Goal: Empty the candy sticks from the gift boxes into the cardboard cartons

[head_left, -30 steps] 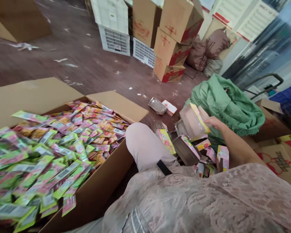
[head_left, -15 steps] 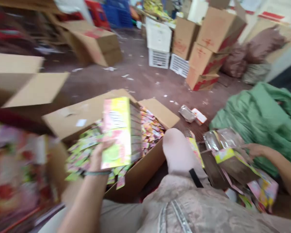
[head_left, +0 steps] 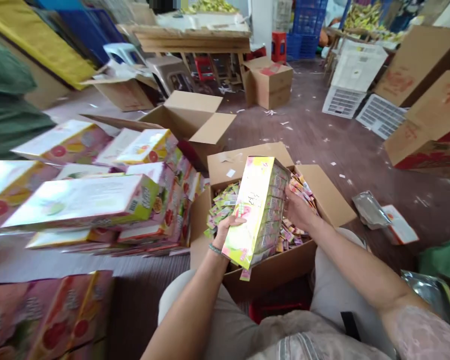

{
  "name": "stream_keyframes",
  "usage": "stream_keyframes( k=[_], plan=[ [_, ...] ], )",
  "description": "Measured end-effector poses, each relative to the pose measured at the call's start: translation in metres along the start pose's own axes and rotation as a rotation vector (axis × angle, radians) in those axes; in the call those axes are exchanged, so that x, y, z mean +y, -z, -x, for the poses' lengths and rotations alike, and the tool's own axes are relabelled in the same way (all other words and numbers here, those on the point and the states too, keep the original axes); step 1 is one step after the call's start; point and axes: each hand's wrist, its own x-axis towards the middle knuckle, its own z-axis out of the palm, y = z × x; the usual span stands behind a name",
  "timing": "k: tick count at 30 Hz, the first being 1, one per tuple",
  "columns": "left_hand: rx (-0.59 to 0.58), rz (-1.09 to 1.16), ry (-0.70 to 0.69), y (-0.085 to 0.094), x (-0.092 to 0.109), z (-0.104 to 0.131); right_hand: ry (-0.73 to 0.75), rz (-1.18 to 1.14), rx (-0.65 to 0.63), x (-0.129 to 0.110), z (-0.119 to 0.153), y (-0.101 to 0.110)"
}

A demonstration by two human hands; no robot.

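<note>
Head view: I have a box (head_left: 255, 192) up in front of me, tilted, above a carton (head_left: 268, 280) between my knees. My left hand (head_left: 228, 231) grips it along the left edge, thumb laid over the pale printed face. My right hand (head_left: 298, 206) is at the other side, fingers against the edge; I cannot tell whether they are gripping or only bracing.

The side turned to the right shows stacked rows, too blurred to make out. Under it the carton, flaps out, is heaped with green sachets (head_left: 220, 207) on the left and pink ones (head_left: 303, 186) on the right.

I judge the step in hand to be steadying 1 box over the carton with 2 hands. From here, the next move calls for a firm hold on the left and a free, careful right, since the tilt could let loose contents slide.

To my left is a pile of similar boxes (head_left: 86, 192); on the floor to my right, a clear pack (head_left: 371, 210) lies just beside a white piece (head_left: 400, 225).
</note>
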Motion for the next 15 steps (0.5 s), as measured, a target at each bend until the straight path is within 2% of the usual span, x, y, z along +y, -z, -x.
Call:
stream_keyframes(
  k=[2,4,9,12,15],
  plan=[
    [0.106,0.016,0.022,0.013,0.002,-0.006,-0.138,-0.158,-0.190,0.008,-0.017,-0.017],
    [0.139,0.012,0.047,0.015,0.004,-0.012,-0.189,-0.247,-0.227,0.013,-0.028,-0.028],
    [0.176,0.001,0.109,-0.001,0.019,-0.018,-0.226,-0.294,-0.152,0.028,-0.052,-0.034],
    [0.200,-0.033,0.088,-0.002,0.029,-0.020,-0.174,-0.147,-0.041,0.038,-0.069,-0.023],
    [0.150,-0.114,-0.002,0.006,0.032,-0.022,-0.101,0.088,0.128,0.044,-0.084,-0.005]
  ],
)
